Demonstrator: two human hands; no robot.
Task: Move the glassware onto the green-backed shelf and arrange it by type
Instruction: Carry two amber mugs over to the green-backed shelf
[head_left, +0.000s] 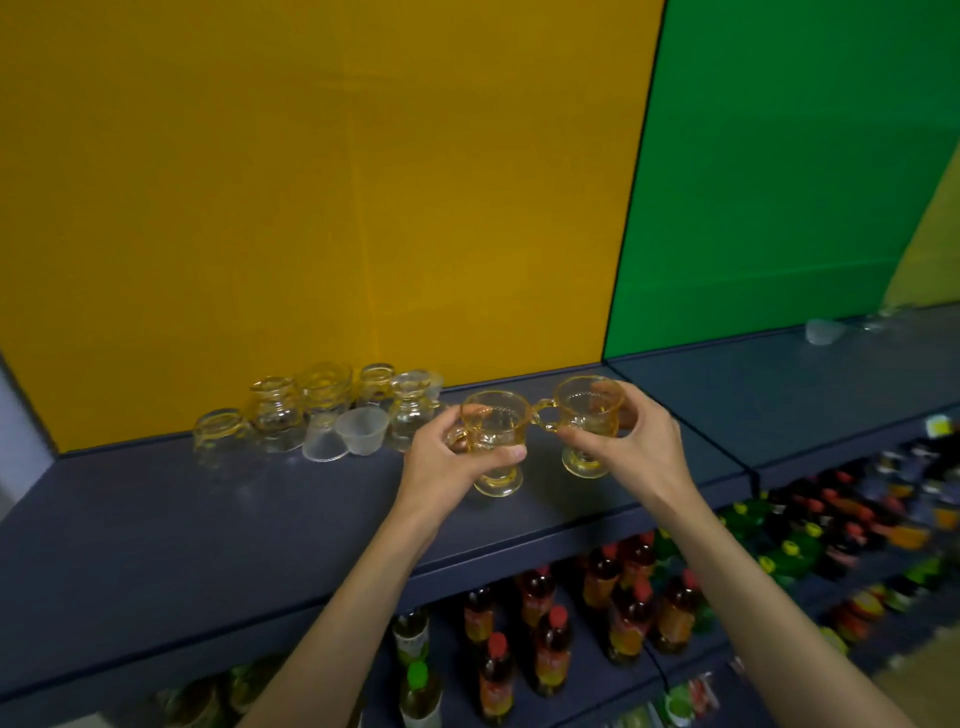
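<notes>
— What do we hold?

— Our left hand (451, 457) has its grip wrapped round one amber footed cup (491, 441), and our right hand (631, 441) grasps a second amber cup (587, 423). Both are above the dark shelf (208, 519) before the yellow panel (311, 182).

— And the rest?

— A cluster of clear glassware (322, 410) stands further left; two clear pieces (826, 331) sit before the green panel (805, 156).

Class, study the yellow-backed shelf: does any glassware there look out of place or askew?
Yes. Among the upright jars, one small clear cup lies tipped on its side, against another clear cup. Each hand, left hand and right hand, holds an amber footed mug.
</notes>
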